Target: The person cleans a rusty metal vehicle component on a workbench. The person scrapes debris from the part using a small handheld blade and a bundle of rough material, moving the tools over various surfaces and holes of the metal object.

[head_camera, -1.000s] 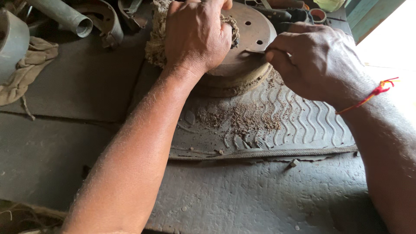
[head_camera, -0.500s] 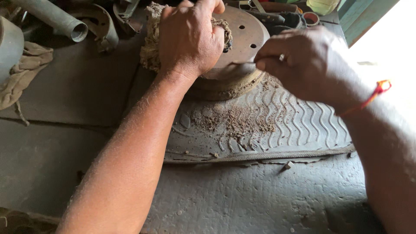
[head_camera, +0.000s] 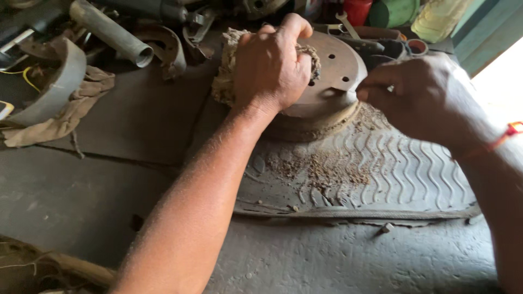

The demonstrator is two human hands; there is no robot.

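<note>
- Brake drum [head_camera: 335, 71], rusty and round with holes in its flat face, is set on a ribbed rubber mat [head_camera: 403, 174] at the far side of the grey work surface [head_camera: 327, 256].
- A wad of frayed, dirty rag [head_camera: 226, 76] is pressed against the drum's left side by the left hand [head_camera: 272, 68], whose fingers are curled over the rag and clenched on it.
- The right hand [head_camera: 419, 95] is held at the drum's right edge, its fingers pinched together around something small; what is gripped cannot be made out.
- A red thread band [head_camera: 509, 130] is worn on the right wrist.
- Brown rust dust [head_camera: 327, 169] is scattered on the mat just in front of the drum.
- A grey metal pipe [head_camera: 111, 32] is seen at the upper left, with a curved brake shoe [head_camera: 166, 46] beside it.
- A crumpled tan cloth [head_camera: 65, 117] is spread at the left edge, partly under another curved metal piece [head_camera: 57, 81].
- Red and green containers [head_camera: 381, 11] are stood behind the drum.
</note>
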